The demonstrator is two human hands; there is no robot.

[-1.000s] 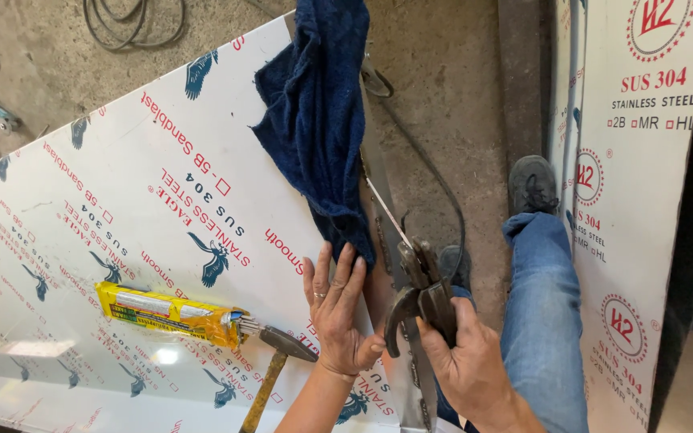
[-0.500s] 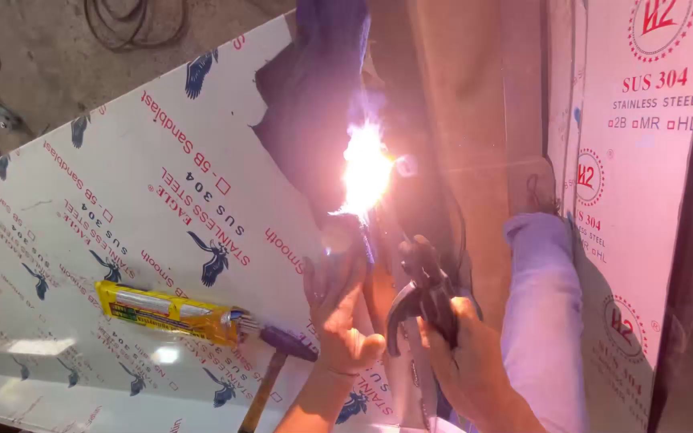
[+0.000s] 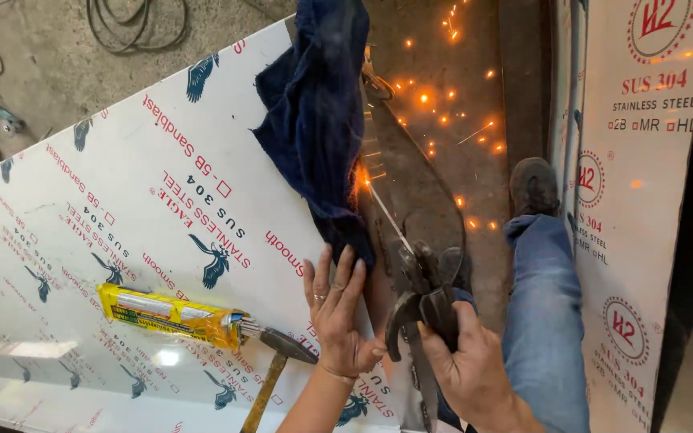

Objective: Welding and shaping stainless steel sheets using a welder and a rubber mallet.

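- The right hand (image 3: 463, 365) has its grip clenched around a welding electrode holder (image 3: 420, 298), forearm angled up from the lower edge.
- Its thin rod (image 3: 387, 212) sparks at the film-covered steel sheet's (image 3: 122, 200) edge beside a dark blue cloth (image 3: 318, 120).
- The left hand (image 3: 338, 317), grip released, lies flat with fingers spread on the sheet, near a hammer (image 3: 278, 361) and yellow tube (image 3: 166, 317).

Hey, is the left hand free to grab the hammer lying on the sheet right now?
Probably yes. The left hand lies open and flat on the white sheet, holding nothing, and the hammer lies just beside its wrist with nothing between them. The right hand grips the electrode holder.
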